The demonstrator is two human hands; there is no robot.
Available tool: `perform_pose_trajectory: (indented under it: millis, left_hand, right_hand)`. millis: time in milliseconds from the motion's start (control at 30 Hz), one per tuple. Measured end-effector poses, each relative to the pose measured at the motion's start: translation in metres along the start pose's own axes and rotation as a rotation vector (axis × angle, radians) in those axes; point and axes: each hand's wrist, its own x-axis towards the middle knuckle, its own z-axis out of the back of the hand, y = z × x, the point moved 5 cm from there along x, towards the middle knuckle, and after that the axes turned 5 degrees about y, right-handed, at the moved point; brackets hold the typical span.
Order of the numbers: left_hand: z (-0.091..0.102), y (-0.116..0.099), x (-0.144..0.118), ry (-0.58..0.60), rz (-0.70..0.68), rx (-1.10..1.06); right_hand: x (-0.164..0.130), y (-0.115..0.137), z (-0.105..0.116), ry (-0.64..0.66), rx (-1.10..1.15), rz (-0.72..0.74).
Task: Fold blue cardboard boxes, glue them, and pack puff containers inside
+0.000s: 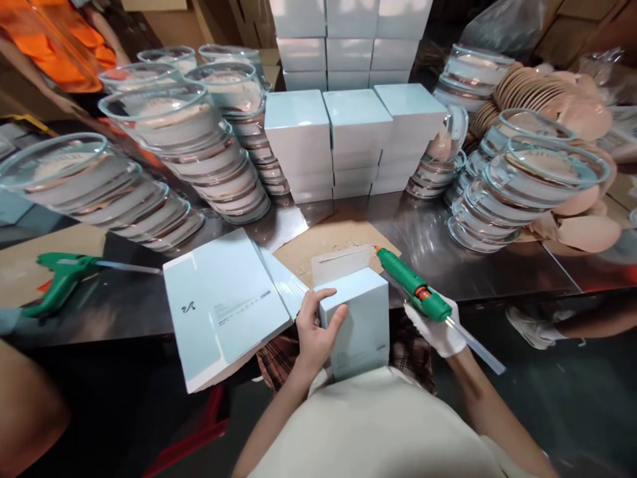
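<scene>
A pale blue carton [355, 325] stands at the table's front edge against my body, its white top flap [341, 264] raised at the far side with a line of glue along it. My left hand [318, 328], bare, grips the carton's left side, thumb and fingers around its upper corner. In a white glove, my right hand [440, 332] holds a green hot glue gun [415, 285] to the right of the carton. Its orange nozzle points at the right end of the flap, and a clear glue stick [478, 346] sticks out of its back.
Flat pale blue cartons [226, 305] lie at left, overhanging the edge. Another green glue gun [64, 279] lies farther left. Stacks of clear round containers [199, 153] flank the finished-looking boxes [358, 146]. Brown discs [527, 99] are piled right. A person in an orange vest [54, 43] stands back left.
</scene>
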Motion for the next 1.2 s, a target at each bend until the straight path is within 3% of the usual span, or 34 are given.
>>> perform_pose_trajectory:
  millis: [100, 200, 333, 433, 467, 567, 633, 700, 833, 933, 1067, 1133, 1200]
  left_hand:
    - [0.001, 0.002, 0.001, 0.006, 0.022, -0.024]
    - [0.002, 0.003, 0.002, 0.008, 0.022, -0.055]
    - [0.006, 0.007, 0.002, 0.012, 0.021, -0.127]
    - [0.005, 0.010, 0.002, 0.038, 0.025, -0.180]
    - [0.004, 0.011, 0.001, 0.041, 0.025, -0.191]
    - [-0.001, 0.017, -0.002, 0.018, 0.048, -0.237]
    - [-0.003, 0.024, -0.004, -0.032, 0.088, -0.327]
    - [-0.005, 0.032, -0.005, -0.069, 0.114, -0.471]
    - [-0.003, 0.039, -0.002, -0.052, 0.068, -0.584]
    - [0.001, 0.038, 0.000, -0.024, 0.003, -0.437]
    - [0.002, 0.031, 0.001, 0.016, -0.020, -0.383]
    - [0.006, 0.026, 0.003, 0.017, -0.020, -0.365]
    - [0.020, 0.020, 0.007, -0.088, -0.025, -0.294]
  right_hand:
    - [0.021, -0.017, -0.016, 0.043, 0.243, -0.263]
    - [0.047, -0.020, -0.025, 0.110, 0.270, -0.307]
    - [0.063, -0.015, -0.001, 0.068, 0.186, -0.348]
    - [0.062, 0.011, 0.008, -0.014, 0.218, -0.196]
    - [0.061, 0.022, 0.000, 0.044, 0.274, -0.125]
    - [0.060, 0.046, -0.042, 0.387, 0.493, -0.028]
    - [0.060, 0.048, -0.057, 0.470, 0.577, -0.023]
    - [0.058, 0.048, -0.058, 0.510, 0.585, 0.082]
    - [0.041, 0.063, -0.043, 0.756, 0.371, 0.513]
    - [0.037, 0.079, -0.037, 0.767, 0.138, 0.740]
    - [0.037, 0.090, -0.042, 0.798, 0.077, 0.887]
    - [0.039, 0.082, -0.040, 0.733, 0.083, 0.824]
    - [0.038, 0.063, -0.030, 0.534, 0.143, 0.630]
